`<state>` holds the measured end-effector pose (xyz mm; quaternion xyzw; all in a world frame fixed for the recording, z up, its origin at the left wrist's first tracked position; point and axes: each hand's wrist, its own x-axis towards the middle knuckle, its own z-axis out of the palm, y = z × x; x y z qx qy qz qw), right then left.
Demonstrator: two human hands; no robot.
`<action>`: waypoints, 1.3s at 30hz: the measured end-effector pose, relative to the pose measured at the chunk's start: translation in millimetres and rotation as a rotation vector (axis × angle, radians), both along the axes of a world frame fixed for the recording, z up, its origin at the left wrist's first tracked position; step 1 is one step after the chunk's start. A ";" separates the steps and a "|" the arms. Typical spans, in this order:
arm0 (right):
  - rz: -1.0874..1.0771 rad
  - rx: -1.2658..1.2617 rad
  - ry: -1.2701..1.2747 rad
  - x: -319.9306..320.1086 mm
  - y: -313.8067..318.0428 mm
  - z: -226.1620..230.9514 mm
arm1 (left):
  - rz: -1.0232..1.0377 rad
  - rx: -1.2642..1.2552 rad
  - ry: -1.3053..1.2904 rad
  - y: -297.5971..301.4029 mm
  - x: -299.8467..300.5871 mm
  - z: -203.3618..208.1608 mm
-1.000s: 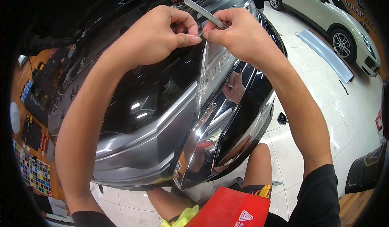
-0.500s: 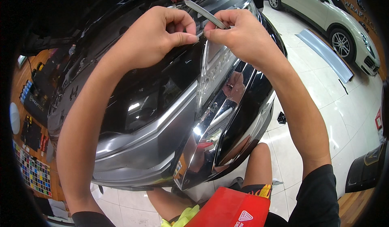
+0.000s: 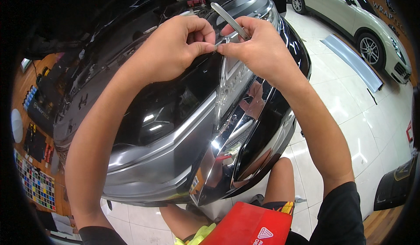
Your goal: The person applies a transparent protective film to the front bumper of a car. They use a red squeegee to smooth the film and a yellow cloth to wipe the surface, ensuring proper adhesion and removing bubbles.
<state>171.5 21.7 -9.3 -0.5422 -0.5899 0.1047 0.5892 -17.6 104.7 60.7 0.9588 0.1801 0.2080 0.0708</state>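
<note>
My left hand [image 3: 175, 48] is closed in a pinch above the front of a dark car, its thumb and finger meeting the right fingertips. What it pinches is too small to make out. My right hand [image 3: 258, 46] is closed too, thumb against forefinger, with a slim silver utility knife [image 3: 228, 17] tucked between its fingers and pointing up and away to the left. Below both hands run the car's raised-letter trim panel [image 3: 236, 81] and a shiny chrome strip [image 3: 232, 120]. Glossy black bodywork [image 3: 170, 100] lies under my left forearm.
A red flat case [image 3: 247, 225] rests near my body at the lower edge. On the white tiled floor lies a long silver-blue panel [image 3: 352, 61], beside a parked pale car [image 3: 337, 13]. Colour swatches [image 3: 35, 181] and tools sit on a wooden surface at left.
Both hands have come slightly nearer to me, and their fingertips, a little apart before, now touch. The knife in my right hand has tilted more upright.
</note>
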 end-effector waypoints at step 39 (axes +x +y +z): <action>0.001 -0.096 -0.009 -1.3 -6.4 9.8 | 0.038 -0.013 0.043 -20.3 -21.2 7.9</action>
